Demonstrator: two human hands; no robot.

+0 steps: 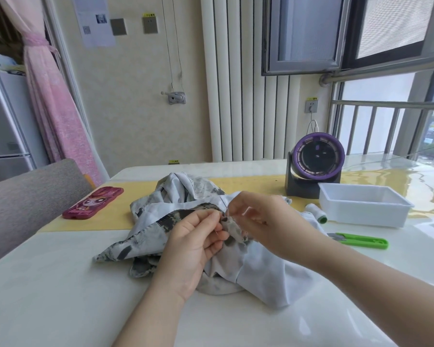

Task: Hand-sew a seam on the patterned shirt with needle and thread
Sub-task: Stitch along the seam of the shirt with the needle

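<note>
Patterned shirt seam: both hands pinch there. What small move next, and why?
Probably draw the right hand away to pull the stitch through: it pinches at the fold of the grey-and-white patterned fabric shirt, which the left hand holds steady.

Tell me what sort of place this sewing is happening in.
Probably a lived-in room in a high-rise flat or dormitory: a fridge stands at the left beside a tied pink curtain, and a railed window past the white table overlooks city buildings.
</note>
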